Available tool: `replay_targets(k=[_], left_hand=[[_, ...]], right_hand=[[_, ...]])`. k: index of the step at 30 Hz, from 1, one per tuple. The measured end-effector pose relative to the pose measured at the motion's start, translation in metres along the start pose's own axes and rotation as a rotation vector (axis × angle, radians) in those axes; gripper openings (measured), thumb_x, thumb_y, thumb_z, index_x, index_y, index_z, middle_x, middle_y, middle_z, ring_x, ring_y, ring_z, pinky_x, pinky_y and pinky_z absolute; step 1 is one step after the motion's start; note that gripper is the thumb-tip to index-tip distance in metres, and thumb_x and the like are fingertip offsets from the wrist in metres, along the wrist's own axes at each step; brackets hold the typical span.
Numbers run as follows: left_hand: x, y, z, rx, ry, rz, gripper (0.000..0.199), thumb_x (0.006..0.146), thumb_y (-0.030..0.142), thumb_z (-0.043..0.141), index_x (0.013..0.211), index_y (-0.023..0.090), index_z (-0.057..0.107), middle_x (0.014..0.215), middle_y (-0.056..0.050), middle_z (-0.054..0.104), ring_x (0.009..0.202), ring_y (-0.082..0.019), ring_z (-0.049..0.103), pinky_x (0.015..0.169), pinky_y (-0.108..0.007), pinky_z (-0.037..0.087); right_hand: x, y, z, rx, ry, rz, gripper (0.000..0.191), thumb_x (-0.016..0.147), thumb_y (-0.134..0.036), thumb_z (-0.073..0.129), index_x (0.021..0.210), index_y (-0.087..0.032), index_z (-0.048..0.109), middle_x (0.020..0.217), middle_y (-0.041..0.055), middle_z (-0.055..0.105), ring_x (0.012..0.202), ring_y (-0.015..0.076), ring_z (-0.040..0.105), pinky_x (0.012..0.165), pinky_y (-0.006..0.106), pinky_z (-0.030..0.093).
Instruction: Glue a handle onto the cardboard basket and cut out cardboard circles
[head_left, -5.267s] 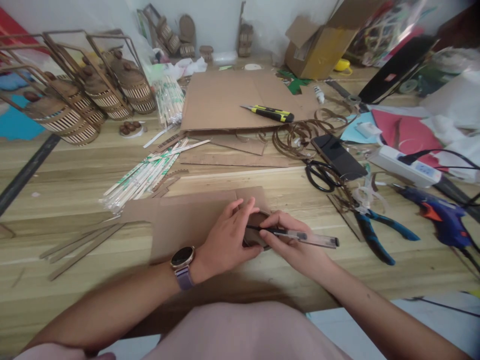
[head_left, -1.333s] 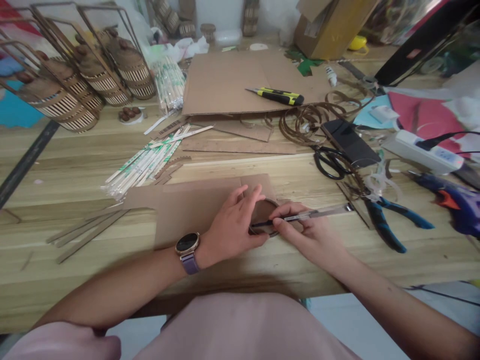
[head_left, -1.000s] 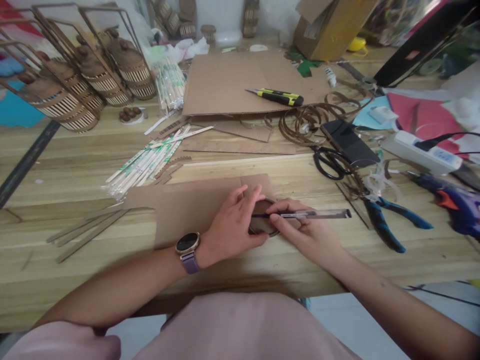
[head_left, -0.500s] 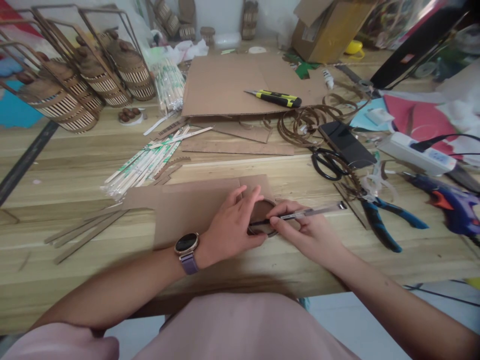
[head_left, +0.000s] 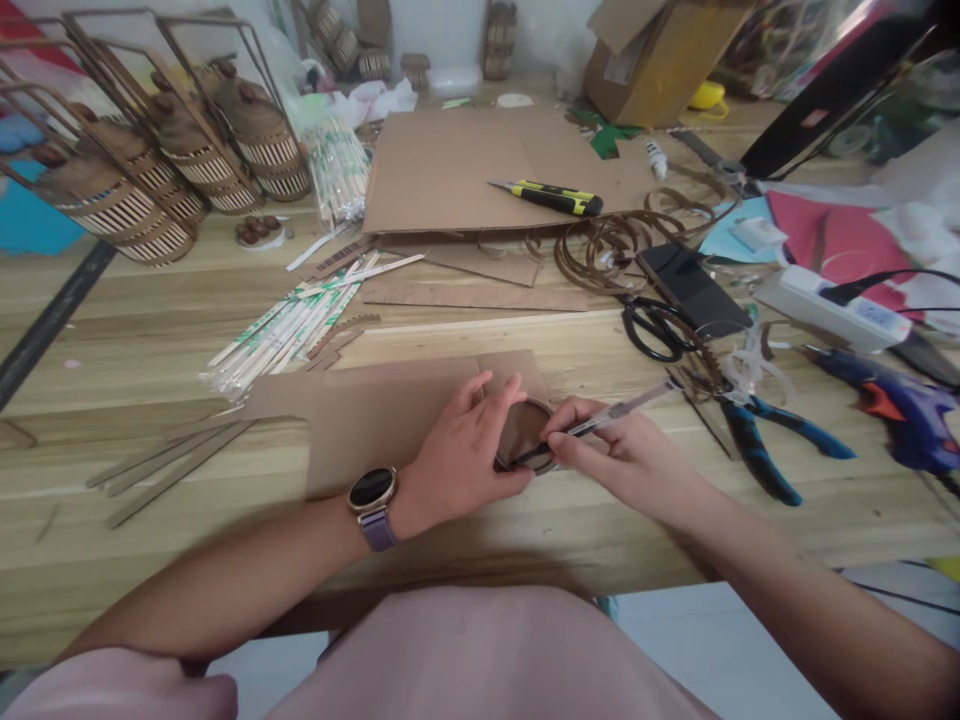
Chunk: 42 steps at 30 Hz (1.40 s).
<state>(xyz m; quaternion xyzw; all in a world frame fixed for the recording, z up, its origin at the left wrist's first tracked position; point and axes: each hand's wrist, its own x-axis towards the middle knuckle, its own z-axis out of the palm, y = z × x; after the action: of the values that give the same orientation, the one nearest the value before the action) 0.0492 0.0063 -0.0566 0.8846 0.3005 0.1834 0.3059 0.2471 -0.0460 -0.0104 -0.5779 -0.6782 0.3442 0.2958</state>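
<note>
A glue gun (head_left: 909,412), pliers (head_left: 757,455), utility knife (head_left: 555,198) and cardboard (head_left: 442,165) on the worktable (head_left: 165,325) suggest a craft workshop.

From the round piece (head_left: 538,404) as clock centre, the left hand (head_left: 457,440) is placed at nine, over a cardboard sheet (head_left: 390,420), and the right hand (head_left: 615,450) at three. The pen (head_left: 604,420) is pointed into the piece. On the counter (head_left: 150,330), sticks (head_left: 296,325) are laid at ten, with baskets (head_left: 266,150) behind them. At twelve, a cutter (head_left: 555,197) is rested on a larger board (head_left: 450,170). Between one and two, scissors (head_left: 664,356) and a phone (head_left: 694,290) are found; at three, pliers (head_left: 754,455), then a glue gun (head_left: 896,405).
</note>
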Motion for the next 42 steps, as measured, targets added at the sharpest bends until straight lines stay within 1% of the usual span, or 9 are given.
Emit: replay_targets(k=[2,7,13,18,22,28,32,37,42], left_hand=[[0.0,0.0,0.0,-0.002,-0.002,-0.001,0.095,0.077,0.029,0.073,0.154,0.017,0.019,0.144,-0.012,0.057,0.146,-0.038,0.029,0.116,-0.06,0.031],[0.0,0.002,-0.001,-0.003,-0.016,-0.02,0.091,0.079,0.031,0.072,0.153,0.014,0.022,0.143,-0.014,0.057,0.147,-0.038,0.027,0.115,-0.061,0.032],[0.0,0.002,-0.002,0.013,-0.015,0.003,0.091,0.078,0.028,0.073,0.153,0.017,0.023,0.143,-0.013,0.058,0.147,-0.037,0.03,0.117,-0.06,0.03],[0.0,0.002,-0.002,0.031,-0.018,0.009,0.088,0.079,0.03,0.072,0.151,0.014,0.026,0.142,-0.015,0.059,0.147,-0.036,0.029,0.117,-0.057,0.031],[0.0,0.003,-0.002,0.047,-0.018,0.018,0.086,0.081,0.031,0.07,0.151,0.012,0.025,0.142,-0.015,0.059,0.147,-0.035,0.03,0.118,-0.056,0.031],[0.0,0.003,-0.002,0.052,-0.015,0.008,0.085,0.08,0.032,0.07,0.15,0.006,0.028,0.142,-0.016,0.059,0.147,-0.036,0.029,0.118,-0.055,0.032],[0.0,0.001,0.0,0.057,0.008,0.032,0.086,0.08,0.032,0.07,0.15,0.005,0.028,0.141,-0.016,0.059,0.146,-0.037,0.031,0.118,-0.056,0.032],[0.001,0.001,0.0,0.065,0.011,0.033,0.087,0.08,0.032,0.071,0.15,0.006,0.027,0.139,-0.018,0.06,0.146,-0.036,0.032,0.117,-0.055,0.034],[0.001,0.001,0.0,0.057,0.006,0.033,0.088,0.08,0.032,0.07,0.152,0.013,0.022,0.14,-0.015,0.06,0.146,-0.035,0.032,0.117,-0.055,0.033]], right_hand=[[0.002,0.0,-0.006,-0.041,-0.037,0.015,0.016,0.087,-0.028,0.055,0.075,-0.023,0.064,0.062,-0.0017,0.065,0.057,0.0166,0.061,0.054,0.028,0.047],[0.008,-0.001,-0.011,-0.085,-0.033,0.041,0.018,0.088,-0.031,0.054,0.076,-0.023,0.064,0.063,-0.0016,0.064,0.056,0.016,0.059,0.052,0.028,0.044],[0.01,-0.001,-0.007,-0.038,-0.125,0.08,0.019,0.088,-0.033,0.053,0.074,-0.022,0.061,0.064,-0.0011,0.063,0.059,0.0168,0.059,0.056,0.029,0.044],[0.014,-0.003,-0.015,-0.083,-0.174,0.094,0.016,0.084,-0.031,0.051,0.073,-0.023,0.059,0.063,-0.0015,0.061,0.06,0.0171,0.058,0.059,0.029,0.044],[0.021,-0.003,-0.022,-0.168,-0.257,0.125,0.016,0.082,-0.031,0.049,0.075,-0.022,0.06,0.063,-0.0007,0.062,0.057,0.0169,0.056,0.056,0.028,0.041],[0.032,-0.01,-0.035,-0.238,-0.325,0.051,0.016,0.082,-0.032,0.049,0.073,-0.023,0.058,0.06,-0.0014,0.058,0.054,0.0163,0.053,0.052,0.027,0.038],[0.034,-0.018,-0.034,-0.232,-0.328,0.027,0.015,0.083,-0.031,0.049,0.073,-0.023,0.057,0.062,-0.0013,0.06,0.056,0.0159,0.054,0.053,0.026,0.039],[0.033,-0.018,-0.025,-0.241,-0.362,-0.028,0.017,0.082,-0.027,0.046,0.068,-0.022,0.053,0.06,-0.0014,0.059,0.054,0.0147,0.051,0.053,0.026,0.038],[0.036,-0.019,-0.03,-0.312,-0.394,-0.045,0.015,0.082,-0.024,0.046,0.068,-0.022,0.051,0.06,-0.0014,0.056,0.054,0.0146,0.049,0.054,0.026,0.036]])
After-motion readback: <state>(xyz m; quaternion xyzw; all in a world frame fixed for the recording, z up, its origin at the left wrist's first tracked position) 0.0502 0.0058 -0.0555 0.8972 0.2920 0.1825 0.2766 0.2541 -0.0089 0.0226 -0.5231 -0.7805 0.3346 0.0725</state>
